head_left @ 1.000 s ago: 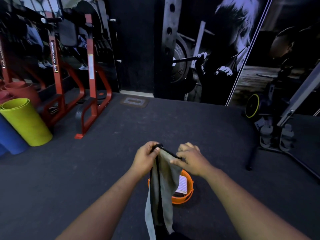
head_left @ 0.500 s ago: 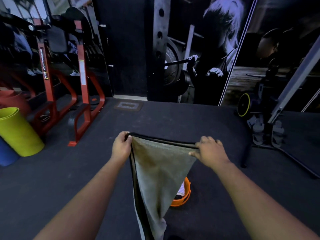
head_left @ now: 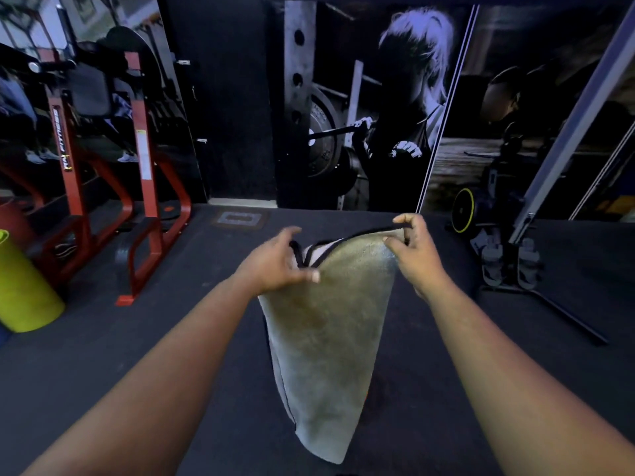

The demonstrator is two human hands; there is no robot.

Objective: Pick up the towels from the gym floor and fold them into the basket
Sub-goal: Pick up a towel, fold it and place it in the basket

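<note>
Head view, the only one we have. We hold a grey towel (head_left: 326, 341) up in front of us by its top edge, both arms out over the gym floor (head_left: 171, 338). Left hand (head_left: 278, 266): thumb pressed on the near face at the towel's top-left corner, other fingers spread behind the dark-trimmed hem, so we read it as a pinch on that corner. Right hand (head_left: 417, 255): thumb and forefinger clamped on the top-right corner, the rest loosely curled. Holding the top two corners lets the cloth hang straight under its own weight, w/ a crease line down the middle; that looks to us like set-up for a lengthwise fold, bringing the corners together. The top edge sags a little btw the hands, and a white inner layer shows at the hem near the left hand, so the towel may be doubled already; can't tell for sure.

Basket: not visible now; prob hidden behind the hanging towel, but we can't confirm. No other towels in shot.

Writing: the red machine frame (head_left: 137, 173) at left carries a vertical white label reading approx "RAY FITNESS"; first word partly unclear. A pale sticker on the next red upright is too small to read. A yellow-green roll (head_left: 24, 290) stands at far left; wall mural (head_left: 395, 108) behind shows a lifter, no legible text.
</note>
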